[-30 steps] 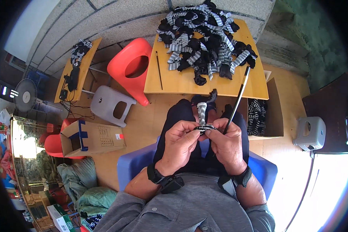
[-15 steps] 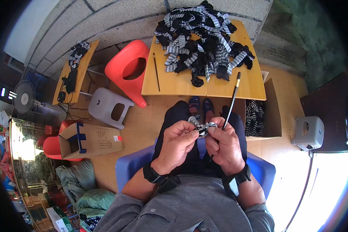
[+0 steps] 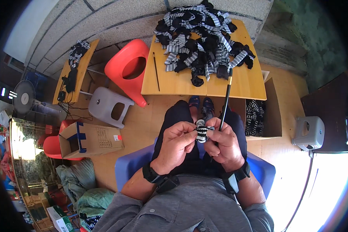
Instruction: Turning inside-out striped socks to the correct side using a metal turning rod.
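Observation:
Over my lap, a small black-and-white striped knit piece is stretched between my two hands. My left hand pinches its left edge between thumb and fingers. With thumb and forefinger, my right hand grips the opposite edge. The same hand also holds a thin black rod with a gold band, which slants up past the front edge of the wooden table. A heap of striped and black knit pieces covers much of that table. The fingertips hide part of the held piece.
A second dark rod lies at the table's left. Right of my legs, an open carton holds striped knit pieces. To the left stand a red chair, a grey stool and another carton. Another grey stool is far right.
The knit piece has turned and spread, so its stripes face up more. The rod in my right hand has swung left and stands steeper. Both hands stay over my lap.

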Demonstrator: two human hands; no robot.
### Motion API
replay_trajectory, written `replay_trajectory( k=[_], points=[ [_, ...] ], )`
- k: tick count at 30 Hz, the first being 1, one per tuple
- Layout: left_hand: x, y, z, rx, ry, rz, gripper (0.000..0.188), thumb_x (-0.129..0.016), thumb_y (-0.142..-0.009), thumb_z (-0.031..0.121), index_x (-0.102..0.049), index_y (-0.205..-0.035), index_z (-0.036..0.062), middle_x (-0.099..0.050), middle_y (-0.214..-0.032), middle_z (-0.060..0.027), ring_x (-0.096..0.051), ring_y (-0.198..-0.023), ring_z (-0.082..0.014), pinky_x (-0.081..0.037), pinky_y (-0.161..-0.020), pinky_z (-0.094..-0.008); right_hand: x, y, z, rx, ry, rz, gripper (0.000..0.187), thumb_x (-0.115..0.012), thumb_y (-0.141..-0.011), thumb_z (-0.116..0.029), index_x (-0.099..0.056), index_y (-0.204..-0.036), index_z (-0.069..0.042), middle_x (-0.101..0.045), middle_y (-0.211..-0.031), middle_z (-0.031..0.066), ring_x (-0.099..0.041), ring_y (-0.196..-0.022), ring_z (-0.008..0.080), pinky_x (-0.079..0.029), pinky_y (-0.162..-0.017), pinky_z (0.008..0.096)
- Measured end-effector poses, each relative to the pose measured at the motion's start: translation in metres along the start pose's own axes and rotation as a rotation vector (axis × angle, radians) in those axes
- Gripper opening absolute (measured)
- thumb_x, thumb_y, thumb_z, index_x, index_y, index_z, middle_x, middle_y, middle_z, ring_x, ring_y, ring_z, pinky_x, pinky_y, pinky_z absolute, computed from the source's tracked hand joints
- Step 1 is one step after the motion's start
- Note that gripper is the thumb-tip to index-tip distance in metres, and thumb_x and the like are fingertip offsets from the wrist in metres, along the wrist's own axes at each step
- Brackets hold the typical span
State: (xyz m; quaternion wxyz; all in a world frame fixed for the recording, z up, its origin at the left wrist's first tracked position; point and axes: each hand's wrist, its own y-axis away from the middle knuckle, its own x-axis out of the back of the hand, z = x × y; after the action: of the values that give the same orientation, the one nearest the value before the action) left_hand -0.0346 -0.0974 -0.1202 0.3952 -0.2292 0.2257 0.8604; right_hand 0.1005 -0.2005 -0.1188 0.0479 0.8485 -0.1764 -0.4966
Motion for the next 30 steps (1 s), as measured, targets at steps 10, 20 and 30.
replay_trajectory(
  k=[10, 20, 30],
  points=[
    [0.006, -0.001, 0.015, -0.23, -0.431, -0.217, 0.017, -0.058, -0.093, 0.001, -0.06, -0.11, -0.002, -0.056, -0.096, -0.0043, -0.054, -0.07, -0.0069, -0.044, -0.06, -0.02, -0.006, -0.002, -0.005, 0.084, 0.24, 0.03, 0.008, -0.056, -0.091, 0.002, -0.053, -0.096, -0.003, -0.055, -0.076, 0.0028, -0.041, -0.047, 0.0045, -0.029, -0.039, 0.0192],
    [0.002, -0.005, 0.023, 0.022, -0.489, -0.17, 0.014, -0.063, -0.089, 0.0, -0.061, -0.103, -0.0004, -0.061, -0.086, 0.0005, -0.056, -0.072, -0.0029, -0.045, -0.061, -0.0185, -0.014, -0.006, -0.002, 0.158, 0.5, 0.141, 0.007, -0.064, -0.087, 0.0, -0.063, -0.094, -0.002, -0.058, -0.07, -0.001, -0.042, -0.045, 0.0012, -0.028, -0.039, 0.0171],
    [0.007, -0.011, 0.016, 0.033, -0.202, -0.062, 0.017, -0.058, -0.086, -0.005, -0.061, -0.103, -0.0018, -0.063, -0.084, -0.0034, -0.055, -0.065, -0.0071, -0.044, -0.057, -0.0216, -0.02, 0.003, -0.002, 0.064, 0.428, 0.322, 0.007, -0.065, -0.091, -0.01, -0.064, -0.095, -0.004, -0.058, -0.064, -0.0019, -0.042, -0.046, 0.0008, -0.029, -0.039, 0.0174]
  ],
)
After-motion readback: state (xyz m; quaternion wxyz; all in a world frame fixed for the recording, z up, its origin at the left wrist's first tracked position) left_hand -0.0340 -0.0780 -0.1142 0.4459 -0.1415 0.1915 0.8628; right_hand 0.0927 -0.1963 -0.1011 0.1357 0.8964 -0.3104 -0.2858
